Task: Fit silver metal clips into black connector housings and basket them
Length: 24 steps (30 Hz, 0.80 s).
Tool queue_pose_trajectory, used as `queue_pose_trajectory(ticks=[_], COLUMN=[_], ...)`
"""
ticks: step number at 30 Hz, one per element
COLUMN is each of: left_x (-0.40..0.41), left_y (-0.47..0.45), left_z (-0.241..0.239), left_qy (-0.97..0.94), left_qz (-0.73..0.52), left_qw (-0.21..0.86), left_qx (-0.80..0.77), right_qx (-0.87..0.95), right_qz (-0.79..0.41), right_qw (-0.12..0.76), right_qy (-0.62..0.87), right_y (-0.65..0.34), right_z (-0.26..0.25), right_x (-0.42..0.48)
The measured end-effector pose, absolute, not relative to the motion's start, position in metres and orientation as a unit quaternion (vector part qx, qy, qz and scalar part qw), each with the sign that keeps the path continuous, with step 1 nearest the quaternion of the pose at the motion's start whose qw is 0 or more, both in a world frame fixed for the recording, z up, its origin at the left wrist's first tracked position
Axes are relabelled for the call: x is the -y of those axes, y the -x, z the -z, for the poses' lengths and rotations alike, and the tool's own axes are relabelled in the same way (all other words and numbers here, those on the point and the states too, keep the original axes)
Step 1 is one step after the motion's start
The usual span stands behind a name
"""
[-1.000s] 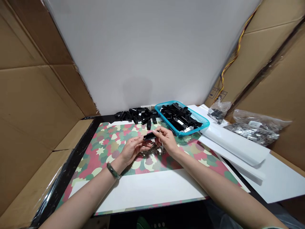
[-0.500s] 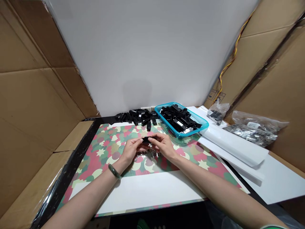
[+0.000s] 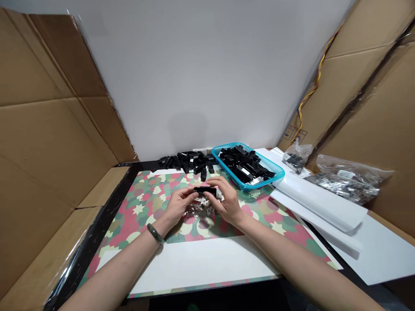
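Observation:
Between my two hands is a small black rectangular plastic piece (image 3: 205,190), held above the mat. My left hand (image 3: 179,203) pinches its left end between thumb and fingers. At the other end, my right hand (image 3: 225,201) grips it, thumb at the near side and fingers curled over the far side. Beneath the hands lies a heap of small shiny metal parts (image 3: 204,208), partly hidden by my fingers. The piece's finer details are too small to make out.
Black pieces (image 3: 188,161) lie piled at the back by the white wall. A blue basket (image 3: 281,173) of similar pieces stands to their right. Farther right are a rolled white sheet (image 3: 324,201), a bag of metal parts (image 3: 345,188) and a smaller bag (image 3: 296,157). Cardboard walls (image 3: 42,129) flank the patterned mat (image 3: 136,224).
The black piece shows more of its length now, turned between my hands. My right fingers have lifted and shifted along it. The view has tilted slightly.

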<state>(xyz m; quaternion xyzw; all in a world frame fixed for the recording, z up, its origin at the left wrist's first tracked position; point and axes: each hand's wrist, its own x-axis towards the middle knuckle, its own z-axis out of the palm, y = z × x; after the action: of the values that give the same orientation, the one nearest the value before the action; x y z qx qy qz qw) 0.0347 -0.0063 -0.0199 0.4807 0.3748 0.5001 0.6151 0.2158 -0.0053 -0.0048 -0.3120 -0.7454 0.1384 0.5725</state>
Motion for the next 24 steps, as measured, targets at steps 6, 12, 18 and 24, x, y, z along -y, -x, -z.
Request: queue_pose_trajectory(ticks=[6,12,18,24], left_x=[0.008,0.007,0.004,0.007], left_y=[-0.036,-0.031,-0.022,-0.02], left_z=[0.014,0.01,0.004,-0.011], left_qy=[-0.506,-0.534,-0.587,-0.63], left_qz=[-0.492,-0.461,-0.456,-0.454], left_qw=[0.613,0.606,0.541,0.498], left_qx=[-0.355,-0.368,-0.392,-0.386], right_qx=[0.828,0.843,0.862,0.866], right_qz=[0.019,0.022,0.049,0.098], right_qw=[0.509,0.469,0.441,0.439], right_qy=[0.234,0.262,0.245,0.217], right_y=[-0.216,-0.218,-0.219,-0.218], right_z=[0.004,0.009,0.009,0.01], right_x=[0.007,0.008,0.008,0.007])
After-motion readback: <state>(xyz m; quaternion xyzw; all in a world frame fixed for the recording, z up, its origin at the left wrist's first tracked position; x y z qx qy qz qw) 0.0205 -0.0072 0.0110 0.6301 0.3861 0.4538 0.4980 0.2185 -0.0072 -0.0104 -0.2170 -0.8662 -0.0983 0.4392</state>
